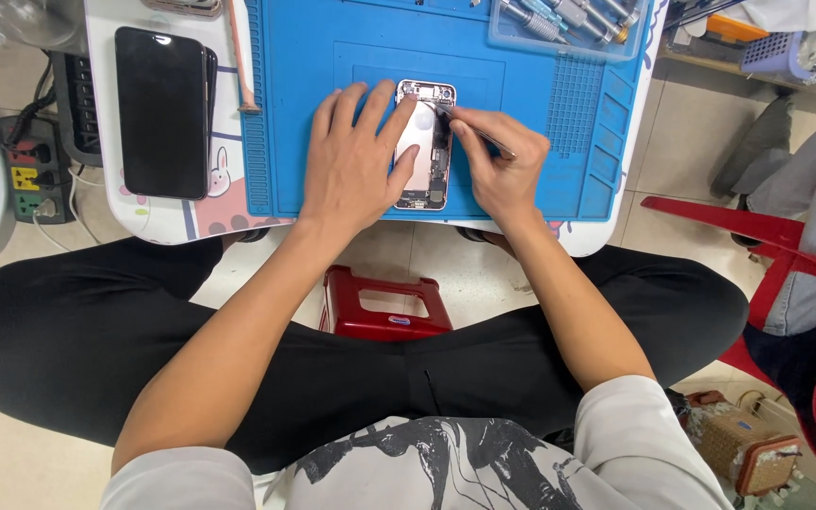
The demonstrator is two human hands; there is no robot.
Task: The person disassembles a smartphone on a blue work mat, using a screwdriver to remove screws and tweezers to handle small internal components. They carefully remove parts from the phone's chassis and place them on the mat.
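An opened phone body (424, 132), silver with its inner parts exposed, lies on a blue work mat (332, 57). My left hand (356, 161) lies flat over the phone's left side and holds it down, fingers spread. My right hand (502, 170) pinches a thin metal tool (484, 138), likely tweezers, whose tip reaches into the upper right part of the phone.
A black phone screen (162, 111) lies on the white table at the left. A clear tray of screwdrivers (569, 24) sits at the mat's far right. A power strip (35, 170) lies on the floor at left; a red stool (384, 302) is below, a red chair (786, 274) at right.
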